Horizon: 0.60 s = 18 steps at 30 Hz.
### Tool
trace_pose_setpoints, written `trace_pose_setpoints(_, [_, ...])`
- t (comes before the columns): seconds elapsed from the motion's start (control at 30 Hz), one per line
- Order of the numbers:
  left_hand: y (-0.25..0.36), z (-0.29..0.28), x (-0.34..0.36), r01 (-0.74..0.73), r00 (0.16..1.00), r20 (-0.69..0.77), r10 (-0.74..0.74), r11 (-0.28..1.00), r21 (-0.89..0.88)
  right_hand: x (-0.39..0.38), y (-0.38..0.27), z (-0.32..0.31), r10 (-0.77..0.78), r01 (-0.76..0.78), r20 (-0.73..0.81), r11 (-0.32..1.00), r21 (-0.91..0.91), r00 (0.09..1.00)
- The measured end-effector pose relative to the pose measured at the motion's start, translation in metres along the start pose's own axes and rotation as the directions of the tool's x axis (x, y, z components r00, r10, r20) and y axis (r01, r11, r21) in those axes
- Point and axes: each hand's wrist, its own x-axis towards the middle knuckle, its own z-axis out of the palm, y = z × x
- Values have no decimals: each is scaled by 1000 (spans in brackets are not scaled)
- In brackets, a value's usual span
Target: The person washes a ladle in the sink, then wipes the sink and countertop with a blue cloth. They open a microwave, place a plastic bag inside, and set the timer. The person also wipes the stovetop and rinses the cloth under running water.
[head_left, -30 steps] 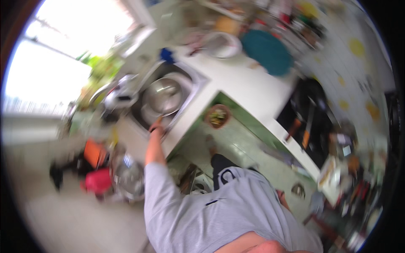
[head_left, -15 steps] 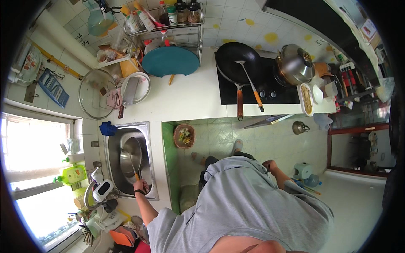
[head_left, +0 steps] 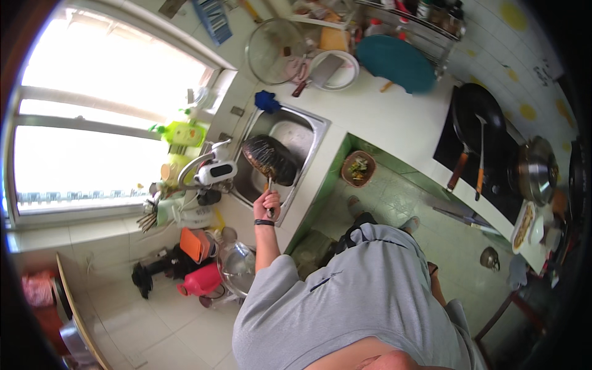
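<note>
My left hand (head_left: 266, 206), with a dark band at its wrist, is closed round the handle of a pan (head_left: 275, 159). The pan is tilted over the sink (head_left: 323, 123), and its blackened, scorched-looking outer side shows. Part of the handle looks orange-brown like wood. Beside it stands a white faucet unit (head_left: 216, 172) with a curved spout. A blue cloth (head_left: 267, 102) lies at the sink's far corner. On the other side, my right hand (head_left: 433, 269) is close to my body, small and partly hidden, its fingers unreadable.
Past the sink are a glass lid (head_left: 275, 50), a cleaver (head_left: 325, 71) on a white bowl (head_left: 351, 75) and a teal board (head_left: 396, 61). A black wok (head_left: 478, 111) with a spatula (head_left: 480, 157) sits on the stove. A scrap basket (head_left: 358, 169) stands on the floor.
My head view has turned left toward the window. The pan, lying in the sink with its shiny inside up, is lifted and tipped so its dark outside shows.
</note>
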Motion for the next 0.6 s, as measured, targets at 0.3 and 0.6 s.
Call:
trace_pose_setpoints(0.3, [-36, -3, -24, -60, 989, 137, 55, 998, 31, -22, -114, -69, 66, -67, -30, 998, -20, 997])
trace_pose_setpoints(0.6, [-41, -2, -30, -57, 986, 162, 49, 997, 46, -33, -114, -84, 180, -160, -44, 942, 295, 983])
